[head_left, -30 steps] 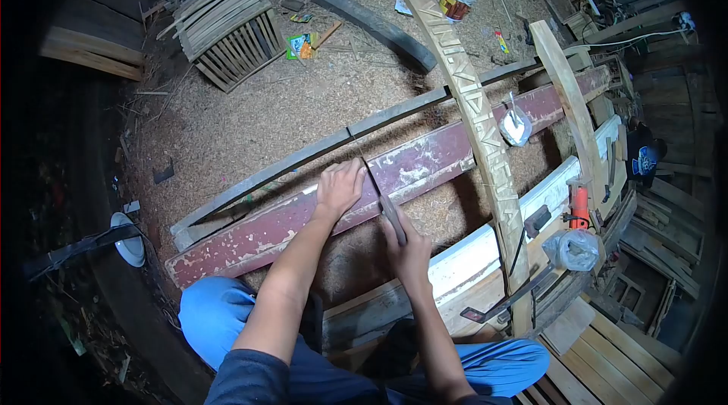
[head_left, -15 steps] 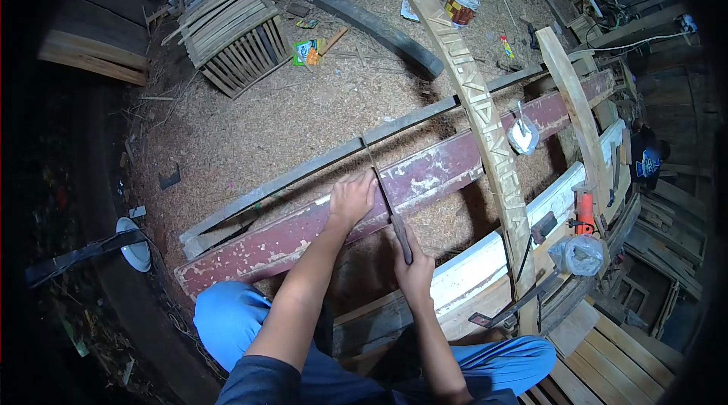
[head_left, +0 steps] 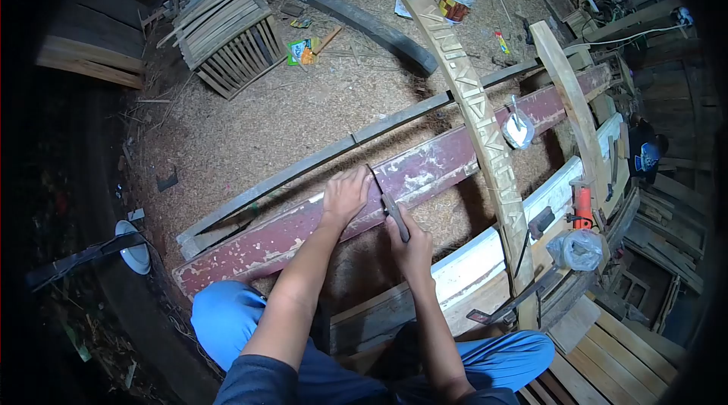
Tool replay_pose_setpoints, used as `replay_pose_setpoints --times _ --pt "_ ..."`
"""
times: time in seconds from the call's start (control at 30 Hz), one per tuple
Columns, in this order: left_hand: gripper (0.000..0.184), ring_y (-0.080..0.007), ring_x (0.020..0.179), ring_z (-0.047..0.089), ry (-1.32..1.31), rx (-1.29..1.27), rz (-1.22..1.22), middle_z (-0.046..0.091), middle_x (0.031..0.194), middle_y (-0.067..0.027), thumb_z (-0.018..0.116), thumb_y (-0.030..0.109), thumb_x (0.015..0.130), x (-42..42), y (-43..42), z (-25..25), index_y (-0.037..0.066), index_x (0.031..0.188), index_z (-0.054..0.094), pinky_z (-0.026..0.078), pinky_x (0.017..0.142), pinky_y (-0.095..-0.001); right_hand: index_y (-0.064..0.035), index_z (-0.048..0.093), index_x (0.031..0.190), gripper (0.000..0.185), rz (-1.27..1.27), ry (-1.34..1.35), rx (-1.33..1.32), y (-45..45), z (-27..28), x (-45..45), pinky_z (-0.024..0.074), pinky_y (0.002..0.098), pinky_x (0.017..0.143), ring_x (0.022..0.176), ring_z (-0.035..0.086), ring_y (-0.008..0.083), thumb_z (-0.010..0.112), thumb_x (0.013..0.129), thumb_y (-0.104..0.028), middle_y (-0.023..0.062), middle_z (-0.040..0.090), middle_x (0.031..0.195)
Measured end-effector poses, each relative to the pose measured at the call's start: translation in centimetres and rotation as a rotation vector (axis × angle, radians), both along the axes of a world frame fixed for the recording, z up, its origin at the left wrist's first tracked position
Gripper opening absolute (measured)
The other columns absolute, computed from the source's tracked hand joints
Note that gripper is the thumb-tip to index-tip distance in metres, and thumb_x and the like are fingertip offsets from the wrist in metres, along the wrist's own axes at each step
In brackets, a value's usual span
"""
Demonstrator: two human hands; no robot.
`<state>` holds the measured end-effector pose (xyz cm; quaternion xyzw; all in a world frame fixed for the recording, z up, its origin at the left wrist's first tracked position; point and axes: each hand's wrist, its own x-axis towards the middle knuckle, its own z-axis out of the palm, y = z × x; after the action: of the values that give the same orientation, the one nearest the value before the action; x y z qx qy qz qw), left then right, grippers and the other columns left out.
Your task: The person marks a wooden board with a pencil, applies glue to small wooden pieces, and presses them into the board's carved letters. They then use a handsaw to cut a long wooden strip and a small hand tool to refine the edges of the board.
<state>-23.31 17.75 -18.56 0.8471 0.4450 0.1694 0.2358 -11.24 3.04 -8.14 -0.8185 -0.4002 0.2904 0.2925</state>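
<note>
A long red board with flaking paint lies diagonally in front of me. My left hand rests on it, its fingers curled toward the far edge. Close to those fingers, a handsaw stands across the board with its thin dark blade seen nearly edge-on. My right hand is wrapped round the saw's handle, just on the near side of the board. How deep the blade sits in the wood cannot be made out.
A carved wooden beam and a plain curved one cross the board. Beyond runs a grey beam. To the right are a white bag, a red tool and a plastic bag. A slatted crate stands far left.
My right hand and the saw have moved slightly forward toward the board, and less blade shows beyond its far edge. My left hand stays on the board. The view has shifted a little.
</note>
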Motion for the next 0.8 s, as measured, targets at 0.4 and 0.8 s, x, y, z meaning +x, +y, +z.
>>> replay_pose_setpoints --times 0.4,0.8 --pt "0.02 -0.0337 0.088 0.07 -0.006 0.055 -0.018 0.071 0.092 -0.0143 0.055 0.026 0.103 0.0 0.1 -0.3 0.006 0.1 0.058 0.053 0.084 -0.0461 -0.011 0.064 0.142 0.044 -0.011 0.013 0.216 -2.1 -1.2 -1.0 0.056 0.0487 0.065 0.079 0.071 0.0478 0.069 0.099 -0.022 0.0299 0.07 0.084" --pt "0.018 -0.0337 0.087 0.071 -0.006 0.014 -0.04 0.072 0.093 -0.015 0.058 0.023 0.102 -0.2 -0.2 0.1 0.006 0.099 0.059 0.054 0.082 -0.0463 -0.0009 0.066 0.136 0.04 -0.036 0.029 0.031 -0.5 0.6 -1.3 0.0581 0.0423 0.081 0.097 0.075 0.042 0.07 0.1 -0.018 0.0312 0.072 0.105"
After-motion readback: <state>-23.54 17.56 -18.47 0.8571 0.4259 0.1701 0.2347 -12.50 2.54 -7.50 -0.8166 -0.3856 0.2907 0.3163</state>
